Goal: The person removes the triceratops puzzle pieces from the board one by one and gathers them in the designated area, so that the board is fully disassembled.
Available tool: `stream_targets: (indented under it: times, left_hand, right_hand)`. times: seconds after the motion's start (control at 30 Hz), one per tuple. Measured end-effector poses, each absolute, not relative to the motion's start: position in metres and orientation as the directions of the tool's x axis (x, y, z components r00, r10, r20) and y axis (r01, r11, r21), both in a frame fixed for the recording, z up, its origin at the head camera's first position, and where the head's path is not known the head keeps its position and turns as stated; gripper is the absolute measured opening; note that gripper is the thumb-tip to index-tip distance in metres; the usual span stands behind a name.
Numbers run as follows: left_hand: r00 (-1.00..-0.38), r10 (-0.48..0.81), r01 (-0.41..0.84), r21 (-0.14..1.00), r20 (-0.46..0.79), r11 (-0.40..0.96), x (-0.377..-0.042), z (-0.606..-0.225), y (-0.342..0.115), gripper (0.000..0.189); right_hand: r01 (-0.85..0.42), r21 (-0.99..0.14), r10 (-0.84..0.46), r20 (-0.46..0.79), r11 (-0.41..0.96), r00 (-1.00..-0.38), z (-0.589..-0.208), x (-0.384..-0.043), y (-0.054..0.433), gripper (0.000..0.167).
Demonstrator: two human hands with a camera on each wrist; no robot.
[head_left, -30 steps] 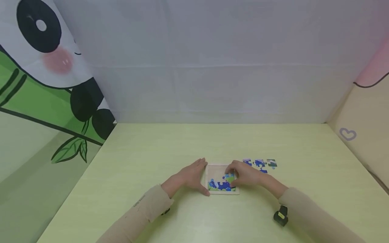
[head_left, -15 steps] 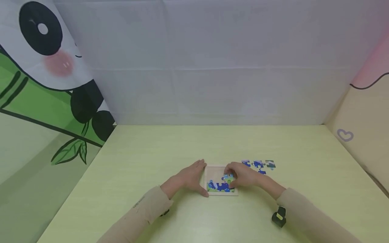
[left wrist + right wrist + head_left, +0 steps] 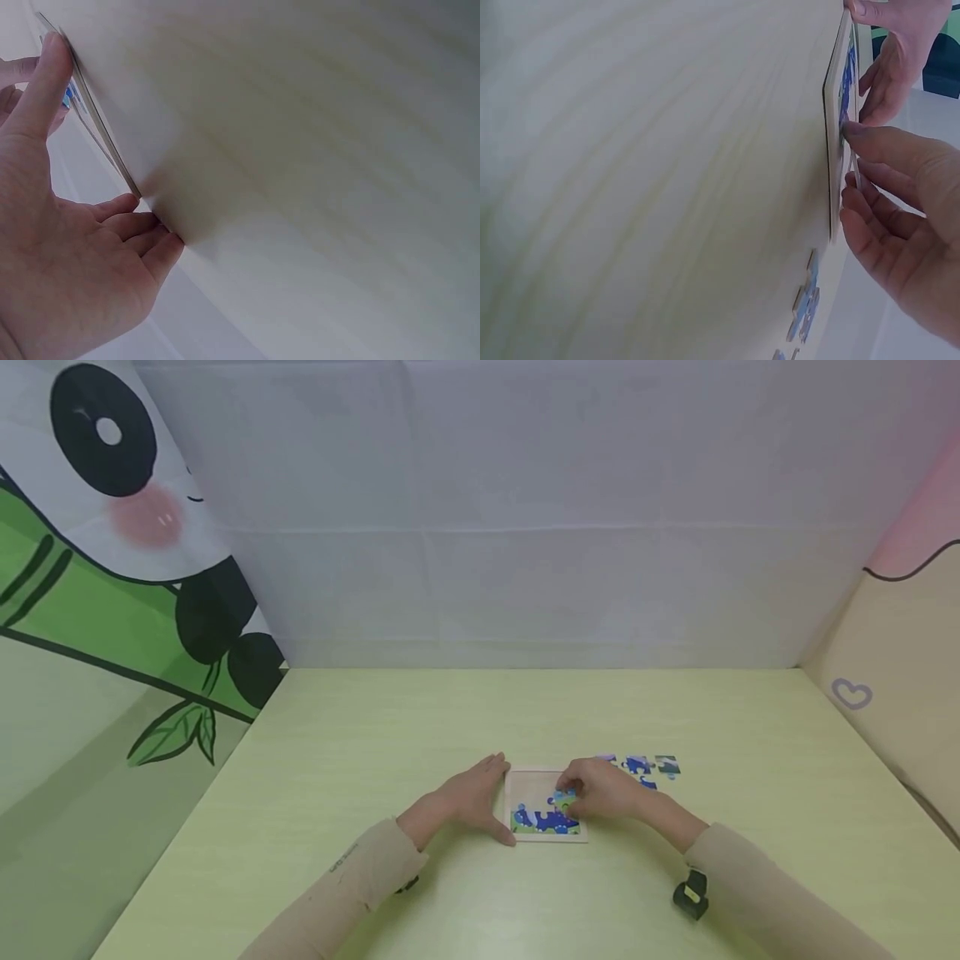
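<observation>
A shallow wooden puzzle tray (image 3: 532,781) lies on the table, blue and green jigsaw pieces (image 3: 543,821) filling its near row. My left hand (image 3: 476,793) rests along the tray's left side, thumb at the near corner and fingers spread to the far one. Over the tray's right side, my right hand (image 3: 607,789) pinches a green and blue puzzle piece (image 3: 564,800) between thumb and fingers. In the right wrist view the thumb (image 3: 870,139) sits right at the tray's inner edge, and the fingers hide part of the piece.
Several loose puzzle pieces (image 3: 637,765) lie just beyond and right of the tray, one partly covered by the right hand. A pale curtain (image 3: 525,593) hangs behind the table's far edge. Printed panels (image 3: 187,610) stand at both sides.
The right hand has shifted slightly over the tray's right side and covers more of the nearest loose piece. The left hand stays at the tray's left side.
</observation>
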State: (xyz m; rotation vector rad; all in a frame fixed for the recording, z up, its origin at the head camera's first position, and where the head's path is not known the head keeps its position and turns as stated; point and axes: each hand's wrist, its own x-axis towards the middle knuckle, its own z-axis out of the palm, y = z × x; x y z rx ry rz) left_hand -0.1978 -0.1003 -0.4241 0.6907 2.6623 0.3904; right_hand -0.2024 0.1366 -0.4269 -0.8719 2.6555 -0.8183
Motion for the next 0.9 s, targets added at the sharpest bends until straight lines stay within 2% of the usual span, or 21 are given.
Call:
stream_targets:
  times: [0.17,0.47,0.67,0.9]
  left_hand:
    - [-0.813,0.511,0.408,0.355,-0.278,0.841,-0.197,-0.425,-0.100,0.113]
    - [-0.814,0.513,0.418,0.339,-0.273,0.843,-0.197,-0.423,-0.101,0.112]
    - [-0.816,0.506,0.412,0.332,-0.281,0.849,-0.198,-0.426,-0.100,0.113]
    - [-0.818,0.503,0.413,0.323,-0.279,0.851,-0.200,-0.429,-0.100,0.114]
  right_hand:
    - [-0.465,-0.580,-0.593,-0.039,0.669,-0.804,-0.426,-0.201,0.135,0.029]
    - [-0.502,-0.613,-0.631,0.007,0.610,-0.776,-0.420,-0.203,0.148,0.026]
    - [-0.586,-0.570,-0.658,0.101,0.576,-0.746,-0.415,-0.203,0.172,0.021]
    - [-0.583,-0.482,-0.609,0.123,0.653,-0.784,-0.408,-0.199,0.204,0.019]
